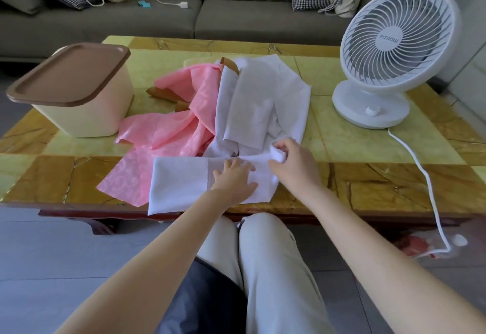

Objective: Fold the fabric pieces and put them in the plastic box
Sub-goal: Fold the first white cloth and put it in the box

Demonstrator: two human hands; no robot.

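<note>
Fabric pieces (236, 102) in white, pink and brown lie heaped across the middle of the desk (368, 176), with one white piece (181, 183) spread flat at the near edge, partly over a pink piece (126, 178). A white fan (397, 52) stands to the right of the heap and the plastic box (86, 115) to its left, brown lid (71, 73) on top. The left hand (235, 180) presses flat on the white piece with fingers apart, while the right hand (292, 160) has its fingers clamped on what seems to be a bunched corner of that piece.
</note>
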